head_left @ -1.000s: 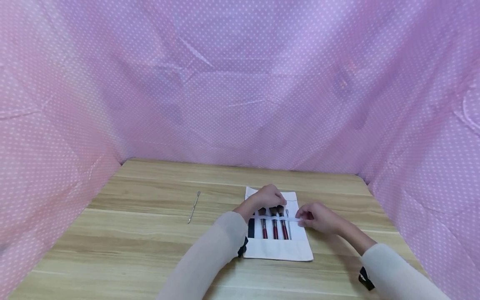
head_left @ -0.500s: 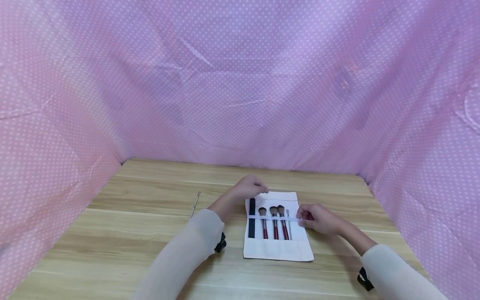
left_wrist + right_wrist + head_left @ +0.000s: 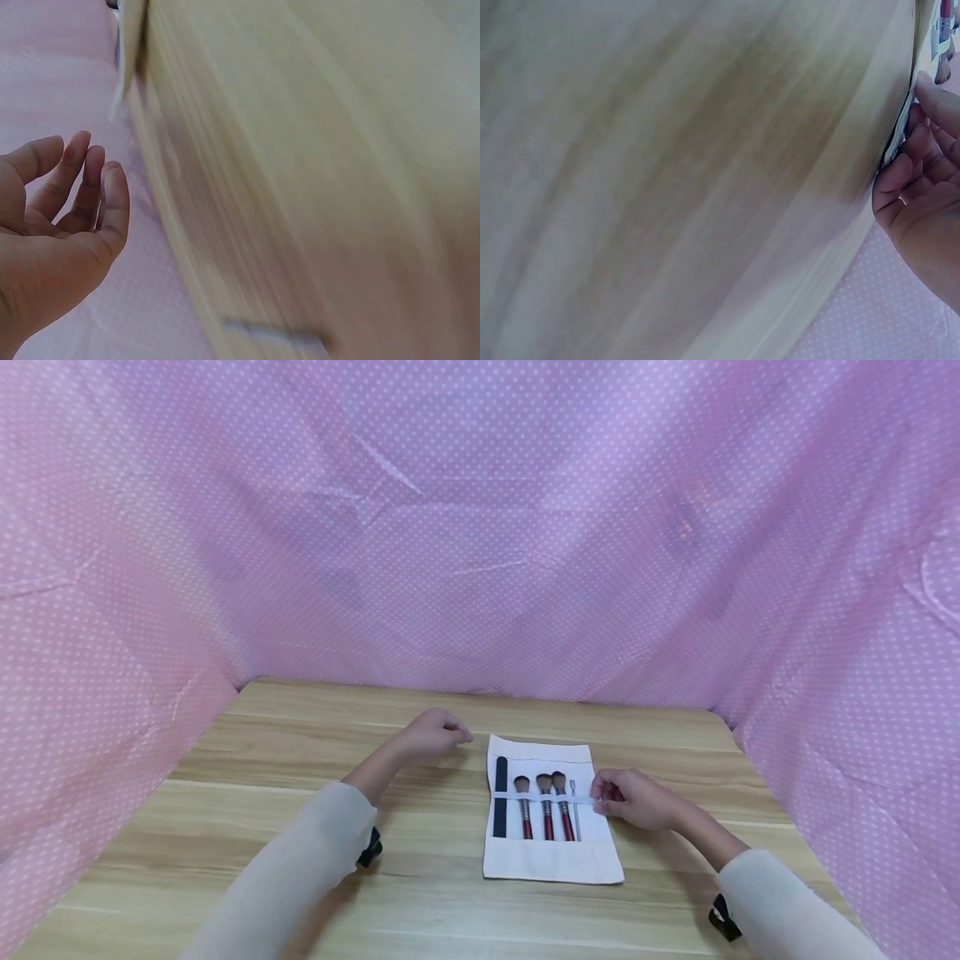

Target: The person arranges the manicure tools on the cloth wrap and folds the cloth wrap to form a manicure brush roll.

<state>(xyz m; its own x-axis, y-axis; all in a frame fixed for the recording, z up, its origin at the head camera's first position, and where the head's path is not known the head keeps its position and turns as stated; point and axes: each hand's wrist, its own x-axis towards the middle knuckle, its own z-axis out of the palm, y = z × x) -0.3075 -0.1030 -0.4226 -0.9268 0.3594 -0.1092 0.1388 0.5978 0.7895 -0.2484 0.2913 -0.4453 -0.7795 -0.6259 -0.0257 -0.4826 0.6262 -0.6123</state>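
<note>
A white fabric brush roll (image 3: 553, 862) lies unfolded on the table. Under its elastic band (image 3: 510, 795) sit a flat black strip (image 3: 500, 818), three makeup brushes (image 3: 547, 818) with red handles, and a thin metal stick (image 3: 576, 818) at the right. My right hand (image 3: 637, 797) pinches the roll's right edge near the band, thumb on top. To the left of the roll, my left hand (image 3: 435, 732) hovers over the table with fingers loosely bent, holding nothing. A second slim metal stick (image 3: 274, 333) appears blurred in the left wrist view; my left arm hides it in the head view.
The wood-grain table (image 3: 420, 902) extends around the roll on all sides. Pink polka-dot cloth (image 3: 480, 568) hangs behind it and along both sides.
My left hand has moved left from above the brushes, past the roll's left edge, uncovering the black strip and brush heads. My right hand has stayed at the roll's right edge.
</note>
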